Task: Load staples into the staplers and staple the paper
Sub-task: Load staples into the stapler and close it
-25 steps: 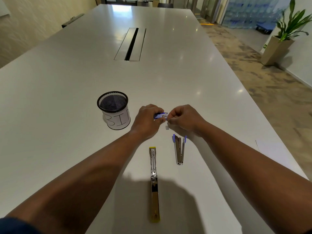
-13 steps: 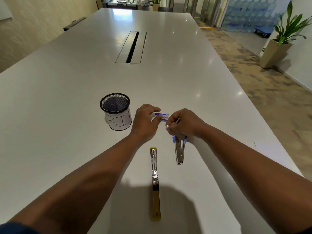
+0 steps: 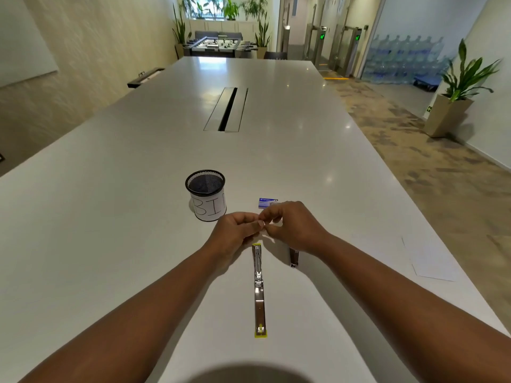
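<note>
My left hand [image 3: 235,233] and my right hand [image 3: 293,228] meet fingertip to fingertip above the table, pinching a tiny strip of staples that barely shows between them. The small blue staple box [image 3: 267,203] lies on the table just beyond my right hand, touched by neither hand. A yellow-tipped stapler [image 3: 259,288] lies opened out flat, pointing away from me, right below my hands. My right wrist hides a second stapler [image 3: 294,257] except for its near end. White paper sheets [image 3: 427,258] lie at the right.
A black mesh cup with a white label reading BIN [image 3: 206,196] stands left of the box. A cable slot [image 3: 226,109] runs down the middle of the long white table [image 3: 110,217]. The table's right edge is close to the paper.
The staple box has left my left hand and now lies on the table. Both hands have drawn back toward me and closed together over the yellow stapler's far end. The camera has tilted up.
</note>
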`<state>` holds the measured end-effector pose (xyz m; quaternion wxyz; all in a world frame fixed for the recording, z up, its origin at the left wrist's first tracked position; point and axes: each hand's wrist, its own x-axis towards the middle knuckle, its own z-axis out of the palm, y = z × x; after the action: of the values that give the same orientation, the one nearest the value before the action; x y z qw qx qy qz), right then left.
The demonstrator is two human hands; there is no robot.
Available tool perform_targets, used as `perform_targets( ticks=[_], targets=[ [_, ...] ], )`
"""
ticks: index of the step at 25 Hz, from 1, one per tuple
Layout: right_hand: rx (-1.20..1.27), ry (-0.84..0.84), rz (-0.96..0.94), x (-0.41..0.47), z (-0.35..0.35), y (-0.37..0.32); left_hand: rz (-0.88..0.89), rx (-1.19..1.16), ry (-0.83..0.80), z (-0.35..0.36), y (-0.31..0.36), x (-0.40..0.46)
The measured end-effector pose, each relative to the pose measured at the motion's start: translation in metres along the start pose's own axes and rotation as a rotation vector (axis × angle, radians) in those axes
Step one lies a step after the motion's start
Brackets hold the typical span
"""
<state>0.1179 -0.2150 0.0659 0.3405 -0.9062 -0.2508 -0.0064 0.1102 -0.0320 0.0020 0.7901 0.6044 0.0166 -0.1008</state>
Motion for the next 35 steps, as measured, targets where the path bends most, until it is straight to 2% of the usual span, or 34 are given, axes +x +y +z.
perform_targets(
  ticks=[6, 9, 12, 16, 18, 20, 22, 35],
  targets=[
    [0.232, 0.219, 0.134, -0.062, 0.034, -0.023, -0.013, 0.040, 0.077, -0.002, 0.007, -0.035],
    [0.332, 0.250, 0.181, -0.093, 0.054, -0.032, -0.010, 0.103, 0.096, -0.002, 0.008, -0.046],
    [0.279, 0.242, 0.162, -0.104, 0.066, -0.030, -0.029, 0.182, 0.111, -0.001, 0.007, -0.052],
    [0.195, 0.244, 0.148, -0.103, 0.075, -0.022, -0.023, 0.280, 0.052, 0.003, 0.006, -0.059],
    [0.181, 0.255, 0.133, -0.102, 0.076, -0.020, 0.025, 0.445, 0.031, 0.003, 0.009, -0.059],
    [0.182, 0.255, 0.111, -0.102, 0.076, -0.018, 0.098, 0.773, 0.033, 0.002, 0.014, -0.057],
    [0.187, 0.249, 0.097, -0.102, 0.076, -0.017, 0.123, 0.921, 0.014, 0.004, 0.017, -0.055],
    [0.198, 0.244, 0.111, -0.100, 0.078, -0.014, 0.070, 0.967, -0.023, 0.007, 0.018, -0.054]
  ],
)
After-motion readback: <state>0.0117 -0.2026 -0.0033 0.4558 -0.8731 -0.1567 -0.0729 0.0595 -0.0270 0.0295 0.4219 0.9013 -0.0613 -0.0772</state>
